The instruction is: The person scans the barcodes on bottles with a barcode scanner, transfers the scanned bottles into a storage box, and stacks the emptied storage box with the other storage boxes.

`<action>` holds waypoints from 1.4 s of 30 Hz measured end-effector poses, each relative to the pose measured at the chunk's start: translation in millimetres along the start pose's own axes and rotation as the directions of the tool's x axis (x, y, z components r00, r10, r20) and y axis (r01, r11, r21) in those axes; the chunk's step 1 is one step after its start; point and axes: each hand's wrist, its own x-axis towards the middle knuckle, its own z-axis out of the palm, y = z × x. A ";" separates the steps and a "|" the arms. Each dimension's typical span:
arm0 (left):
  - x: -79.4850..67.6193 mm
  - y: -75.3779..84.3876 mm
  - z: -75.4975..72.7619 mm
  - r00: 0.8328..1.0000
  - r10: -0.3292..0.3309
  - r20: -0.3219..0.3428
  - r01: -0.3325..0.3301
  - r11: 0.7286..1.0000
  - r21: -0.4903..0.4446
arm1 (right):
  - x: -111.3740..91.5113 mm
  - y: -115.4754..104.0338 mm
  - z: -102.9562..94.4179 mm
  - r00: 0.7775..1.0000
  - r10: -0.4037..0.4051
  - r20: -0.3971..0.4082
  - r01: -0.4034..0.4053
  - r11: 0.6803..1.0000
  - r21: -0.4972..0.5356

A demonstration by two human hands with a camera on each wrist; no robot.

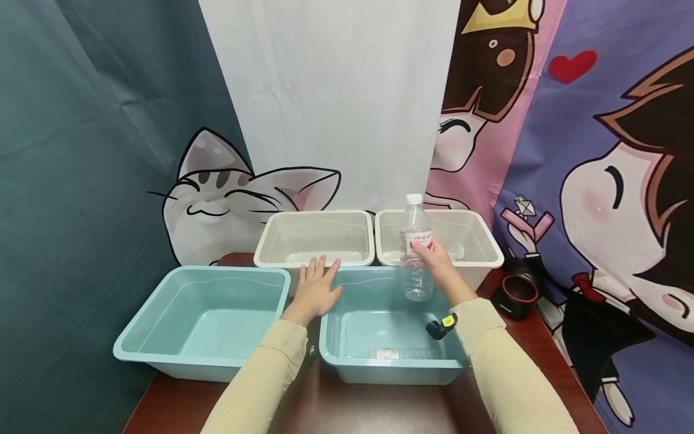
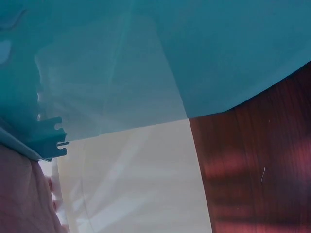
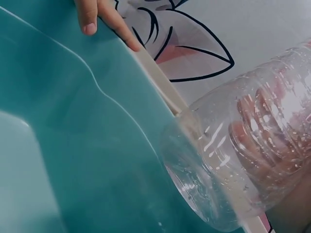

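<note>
Pale sleeves [image 1: 512,367] nearest | clear bottle [image 1: 413,272] is clamped upright by right fingers [image 1: 424,250] at right blue tub [image 1: 396,363], far rim | left fingers [image 1: 320,266] spread apart | could be dropped if smooth plastic slips

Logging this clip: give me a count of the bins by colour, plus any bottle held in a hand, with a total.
Light blue bins: 2
Cream bins: 2
Clear bottle held in the right hand: 1
Total: 5
</note>
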 end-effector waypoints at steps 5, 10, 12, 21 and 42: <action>-0.5 -1.1 0.9 1.000 -0.004 -0.001 0.004 1.000 -0.006 | -3.0 -3.7 -6.0 1.000 -0.010 -0.004 0.010 1.000 0.024; 1.1 -2.2 2.9 1.000 -0.001 -0.003 0.001 1.000 -0.007 | -6.1 -9.9 -12.2 1.000 -0.027 -0.013 0.026 1.000 -0.009; 1.5 -2.8 4.1 1.000 -0.001 -0.008 0.001 1.000 -0.006 | -7.1 -12.2 -15.1 1.000 -0.027 -0.011 0.027 0.999 -0.022; 1.9 -4.4 8.1 1.000 -0.013 -0.005 0.013 1.000 0.005 | -12.7 -19.8 -31.0 0.998 -0.047 -0.028 0.043 0.991 -0.125; -1.0 -2.6 5.1 1.000 -0.011 -0.018 0.011 1.000 0.010 | -39.5 -42.9 -89.2 0.989 -0.038 -0.141 -0.021 0.918 -0.395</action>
